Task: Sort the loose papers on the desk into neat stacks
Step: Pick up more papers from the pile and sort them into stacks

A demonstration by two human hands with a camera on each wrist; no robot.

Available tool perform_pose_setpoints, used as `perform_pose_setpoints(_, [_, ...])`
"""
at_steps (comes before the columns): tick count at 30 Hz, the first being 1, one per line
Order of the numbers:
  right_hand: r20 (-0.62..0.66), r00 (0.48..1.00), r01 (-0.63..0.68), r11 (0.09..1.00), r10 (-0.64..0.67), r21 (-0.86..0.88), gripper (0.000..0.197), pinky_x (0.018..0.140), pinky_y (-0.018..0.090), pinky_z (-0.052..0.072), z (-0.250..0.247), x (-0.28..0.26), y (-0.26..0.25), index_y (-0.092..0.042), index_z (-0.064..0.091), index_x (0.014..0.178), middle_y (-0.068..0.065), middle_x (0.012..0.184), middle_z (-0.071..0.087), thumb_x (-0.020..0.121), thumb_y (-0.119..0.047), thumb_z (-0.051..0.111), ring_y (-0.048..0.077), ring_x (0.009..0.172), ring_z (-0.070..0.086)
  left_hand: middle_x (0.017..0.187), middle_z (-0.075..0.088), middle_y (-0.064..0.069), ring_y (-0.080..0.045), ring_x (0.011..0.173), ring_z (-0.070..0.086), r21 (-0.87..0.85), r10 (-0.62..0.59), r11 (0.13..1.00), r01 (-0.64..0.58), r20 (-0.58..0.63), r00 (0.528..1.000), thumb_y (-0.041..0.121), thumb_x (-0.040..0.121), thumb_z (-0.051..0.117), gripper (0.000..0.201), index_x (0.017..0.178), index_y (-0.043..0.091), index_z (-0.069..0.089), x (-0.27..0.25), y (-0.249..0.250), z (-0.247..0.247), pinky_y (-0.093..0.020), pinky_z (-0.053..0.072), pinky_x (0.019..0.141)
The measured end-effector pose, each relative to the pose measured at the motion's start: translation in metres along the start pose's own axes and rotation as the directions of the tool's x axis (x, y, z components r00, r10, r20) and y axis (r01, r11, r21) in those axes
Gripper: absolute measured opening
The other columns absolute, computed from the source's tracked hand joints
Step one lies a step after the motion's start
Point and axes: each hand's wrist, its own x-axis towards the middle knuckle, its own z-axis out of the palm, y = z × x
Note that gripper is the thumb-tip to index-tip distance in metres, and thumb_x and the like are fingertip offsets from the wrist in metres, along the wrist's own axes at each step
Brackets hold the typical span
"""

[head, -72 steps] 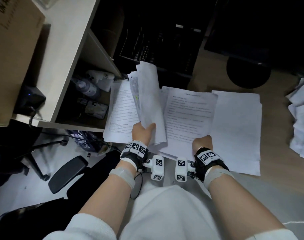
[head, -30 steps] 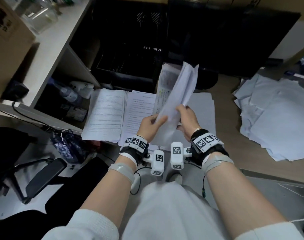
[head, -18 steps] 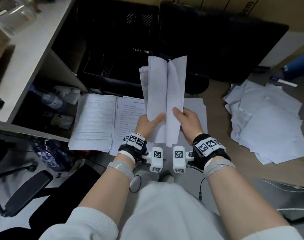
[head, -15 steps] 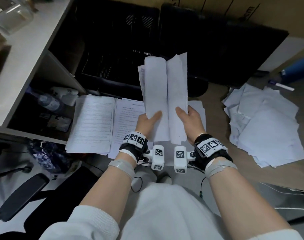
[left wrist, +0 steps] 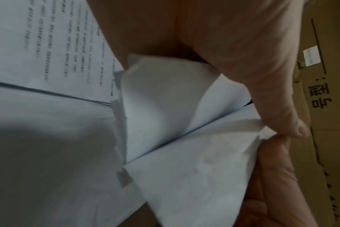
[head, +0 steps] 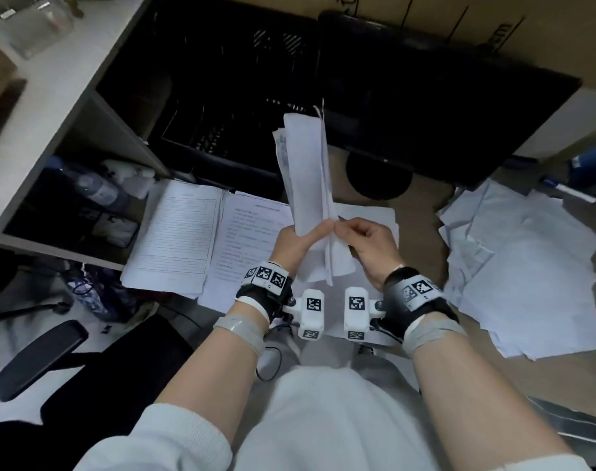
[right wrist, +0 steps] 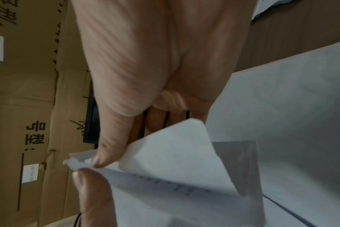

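Observation:
I hold a bundle of white sheets [head: 306, 171] upright above the desk, its top pointing away from me. My left hand [head: 298, 241] grips the bundle's lower left, thumb across the front. My right hand [head: 364, 239] pinches a sheet edge at the lower right between thumb and forefinger. The left wrist view shows the bundle [left wrist: 184, 138] fanned open under the left thumb [left wrist: 281, 116]. The right wrist view shows the sheet edge [right wrist: 165, 153] nipped under the right thumb [right wrist: 107, 150]. Three flat stacks lie below: a lined form [head: 177, 236], a printed page [head: 249, 232] and blank sheets [head: 374, 212].
A messy heap of loose white papers [head: 527, 266] covers the desk at the right. A dark monitor [head: 425, 96] on a round base [head: 378, 178] stands behind, with a black crate [head: 221, 96] to its left. Shelves with bottles [head: 96, 188] are left; a pen [head: 568, 192] lies far right.
The bundle, spread as two curled halves half a second ago, is now folded together into one narrow bundle. My right hand shifted from gripping its half to pinching an edge.

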Motion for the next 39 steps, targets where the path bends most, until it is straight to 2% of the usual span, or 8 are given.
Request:
perform_pose_setpoints(6, [0.081, 0.995, -0.05, 0.992, 0.059, -0.114, 0.039, 0.087, 0.046, 0.051, -0.061, 0.011, 0.021, -0.014, 0.07, 0.084, 0.011, 0.091, 0.067, 0.084, -0.053, 0.072, 0.028, 0.085, 0.062, 0.097, 0.077, -0.012, -0.03, 0.092, 0.074, -0.012, -0.035, 0.999, 0.034, -0.163, 0.986, 0.023, 0.08, 0.081, 0.024, 0.098, 0.008, 0.073, -0.021, -0.022, 0.048, -0.048, 0.057, 0.092])
perform_pose_setpoints(13, [-0.338, 0.938, -0.185, 0.938, 0.08, -0.292, 0.031, 0.073, 0.031, 0.046, -0.147, 0.015, 0.077, -0.012, 0.065, 0.091, 0.008, 0.079, 0.061, 0.097, -0.039, 0.052, 0.027, 0.078, 0.058, 0.101, 0.075, -0.018, -0.032, 0.09, 0.073, -0.029, -0.109, 0.994, 0.106, -0.361, 0.926, 0.009, 0.087, 0.072, 0.007, 0.093, 0.01, 0.07, -0.034, -0.07, 0.08, -0.052, 0.057, 0.089])
perform_pose_setpoints(18, [-0.185, 0.939, -0.337, 0.88, 0.289, -0.334, 0.079, 0.11, 0.038, 0.035, -0.155, -0.005, 0.109, -0.006, 0.047, 0.142, -0.002, 0.132, 0.051, 0.083, -0.056, 0.061, 0.025, 0.128, 0.049, 0.095, 0.077, -0.012, -0.033, 0.088, 0.074, -0.007, -0.212, 0.975, 0.221, -0.325, 0.922, 0.01, 0.083, 0.075, 0.016, 0.098, 0.009, 0.069, -0.054, -0.088, 0.082, -0.052, 0.058, 0.088])
perform_pose_setpoints(22, [-0.14, 0.921, -0.386, 0.799, 0.365, -0.461, 0.045, 0.095, 0.024, 0.035, -0.141, -0.006, 0.114, -0.007, 0.056, 0.131, 0.001, 0.124, 0.057, 0.095, -0.033, 0.058, 0.025, 0.116, 0.055, 0.099, 0.075, -0.014, -0.031, 0.09, 0.072, 0.041, -0.229, 0.961, 0.273, -0.433, 0.872, 0.014, 0.084, 0.074, 0.031, 0.111, 0.0, 0.068, -0.063, -0.099, 0.067, -0.05, 0.057, 0.089])
perform_pose_setpoints(28, [-0.289, 0.863, -0.503, 0.649, 0.414, -0.571, 0.049, 0.086, 0.027, 0.033, -0.123, -0.007, 0.126, 0.0, 0.047, 0.141, 0.012, 0.143, 0.051, 0.098, -0.021, 0.051, 0.034, 0.125, 0.052, 0.109, 0.072, -0.019, -0.033, 0.098, 0.07, 0.005, -0.226, 0.959, 0.283, -0.587, 0.777, 0.013, 0.089, 0.069, 0.036, 0.119, -0.006, 0.065, -0.07, -0.113, 0.03, -0.044, 0.056, 0.093])
perform_pose_setpoints(33, [-0.368, 0.876, -0.48, 0.625, 0.311, -0.615, 0.051, 0.107, 0.038, 0.039, -0.109, -0.014, 0.133, -0.01, 0.051, 0.141, 0.011, 0.145, 0.051, 0.092, -0.025, 0.048, 0.035, 0.126, 0.051, 0.106, 0.072, -0.018, -0.031, 0.092, 0.071, -0.011, -0.225, 0.963, 0.269, -0.577, 0.785, 0.011, 0.089, 0.069, 0.035, 0.119, -0.007, 0.064, -0.061, -0.114, 0.004, -0.04, 0.058, 0.086])
perform_pose_setpoints(37, [-0.354, 0.925, -0.321, 0.782, 0.138, -0.534, 0.042, 0.079, 0.031, 0.05, -0.088, -0.016, 0.136, -0.032, 0.066, 0.125, -0.003, 0.112, 0.069, 0.089, -0.028, 0.045, 0.025, 0.09, 0.062, 0.103, 0.073, -0.018, -0.031, 0.088, 0.071, 0.009, -0.259, 0.952, 0.307, -0.512, 0.819, 0.01, 0.088, 0.07, 0.036, 0.119, -0.007, 0.065, -0.048, -0.114, -0.004, -0.043, 0.059, 0.086])
perform_pose_setpoints(39, [-0.311, 0.95, -0.19, 0.809, 0.01, -0.556, 0.039, 0.086, 0.021, 0.045, -0.077, -0.018, 0.134, -0.034, 0.066, 0.127, -0.009, 0.119, 0.065, 0.096, -0.021, 0.047, 0.018, 0.102, 0.061, 0.106, 0.073, -0.018, -0.032, 0.092, 0.071, 0.042, -0.263, 0.946, 0.322, -0.481, 0.836, 0.012, 0.088, 0.071, 0.035, 0.119, -0.005, 0.065, -0.043, -0.112, -0.007, -0.045, 0.058, 0.089])
